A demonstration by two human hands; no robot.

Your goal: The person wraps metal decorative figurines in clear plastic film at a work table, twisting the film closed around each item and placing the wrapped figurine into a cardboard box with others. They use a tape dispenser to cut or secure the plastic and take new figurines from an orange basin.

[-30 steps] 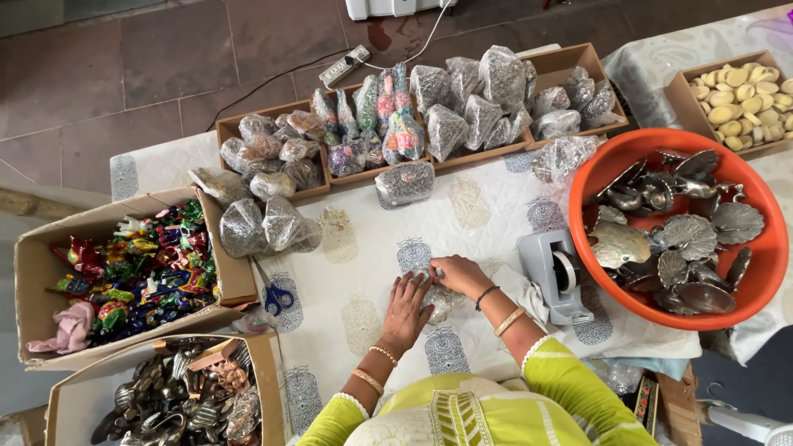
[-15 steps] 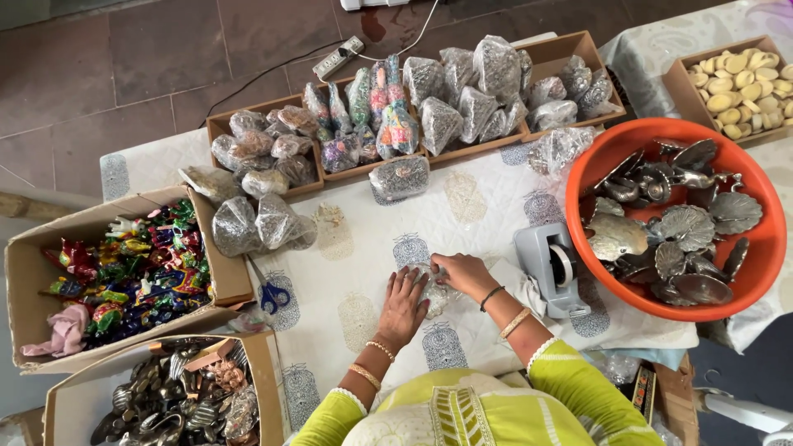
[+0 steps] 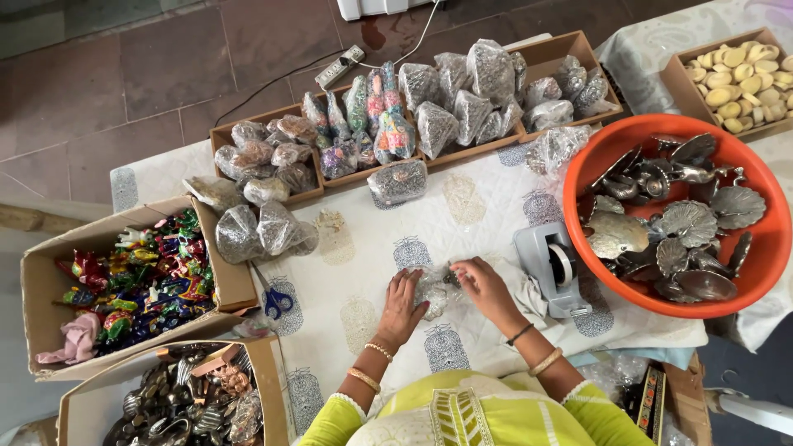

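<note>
Printed-cloth surface [image 3: 496, 206] over tiled floor, we see left hand [image 3: 402, 304] and right hand [image 3: 486, 285] both closed in a grip on 1 small clear-wrapped piece [image 3: 434, 291] at centre; likely light, crinkly, slippery, best pinched at the edges.

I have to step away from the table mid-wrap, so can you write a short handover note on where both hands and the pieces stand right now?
Left hand: palm down on the small clear-wrapped packet at the middle of the printed tablecloth.
Right hand: fingers pinching the same packet's right edge.
Tape dispenser sits just right of the hands; blue scissors lie to the left.
Done: many wrapped packets fill the long trays at the far edge.
Left: unwrapped metal pieces in the orange tub, and more in the near-left cardboard box.
</note>
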